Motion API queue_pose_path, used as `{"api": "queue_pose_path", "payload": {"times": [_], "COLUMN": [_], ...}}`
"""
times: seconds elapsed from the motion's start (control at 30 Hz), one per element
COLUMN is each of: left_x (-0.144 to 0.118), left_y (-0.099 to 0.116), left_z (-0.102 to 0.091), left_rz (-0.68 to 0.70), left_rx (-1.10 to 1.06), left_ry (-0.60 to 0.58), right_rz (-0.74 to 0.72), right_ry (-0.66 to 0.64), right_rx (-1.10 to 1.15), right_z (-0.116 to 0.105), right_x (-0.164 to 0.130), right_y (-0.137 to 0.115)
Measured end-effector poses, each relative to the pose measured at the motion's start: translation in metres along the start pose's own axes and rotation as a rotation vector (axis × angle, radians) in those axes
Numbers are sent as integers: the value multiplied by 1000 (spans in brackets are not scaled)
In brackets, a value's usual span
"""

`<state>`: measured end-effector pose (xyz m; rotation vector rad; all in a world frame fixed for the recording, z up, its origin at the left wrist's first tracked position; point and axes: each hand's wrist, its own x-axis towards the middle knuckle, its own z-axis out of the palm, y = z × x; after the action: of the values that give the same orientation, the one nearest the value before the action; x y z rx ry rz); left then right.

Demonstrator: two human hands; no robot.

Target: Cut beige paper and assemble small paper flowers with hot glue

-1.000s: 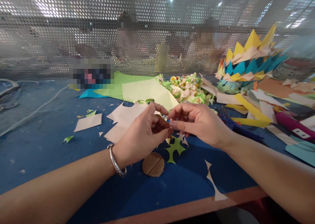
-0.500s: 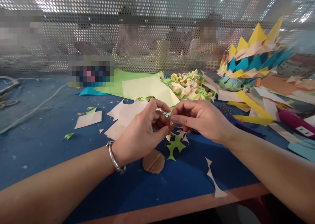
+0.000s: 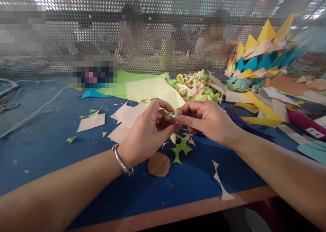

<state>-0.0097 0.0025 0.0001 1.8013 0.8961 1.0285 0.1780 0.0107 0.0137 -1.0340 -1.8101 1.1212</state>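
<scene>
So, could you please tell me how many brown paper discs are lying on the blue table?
1. The brown paper disc lies flat near the front edge of the blue table, just below the left hand; paper piles could hide others.

Cardboard disc (image 3: 159,164) on table (image 3: 46,150), below hands; paper stack (image 3: 262,52) far right.

A shared paper-craft workshop. The blue worktable (image 3: 51,150) is littered with paper offcuts (image 3: 91,122), loose coloured sheets (image 3: 152,91), a heap of small folded paper flowers (image 3: 196,86) and a big spiky folded-paper model (image 3: 262,60). A perforated metal screen (image 3: 102,28) divides the bench from other people seated beyond it (seen only dimly through the holes).
</scene>
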Motion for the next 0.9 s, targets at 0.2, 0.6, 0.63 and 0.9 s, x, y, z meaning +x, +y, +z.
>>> {"api": "queue_pose_path", "payload": {"times": [0.2,0.6,0.63,0.9], "left_x": [6,12,13,14], "left_y": [-3,-8,-9,-12], "left_z": [-6,-11,-11,-11], "left_rz": [-154,-272,-265,-193], "left_rx": [-124,-272,-270,-223], "left_ry": [55,197,204,210], "right_rz": [-48,-71,-59,23], "right_ry": [76,159,127,-241], "right_rx": [-155,-670,-726,-1047], "right_z": [-5,-49,-52,-51], "right_x": [1,9,8,4], "right_y": [1,6,6,4]}}
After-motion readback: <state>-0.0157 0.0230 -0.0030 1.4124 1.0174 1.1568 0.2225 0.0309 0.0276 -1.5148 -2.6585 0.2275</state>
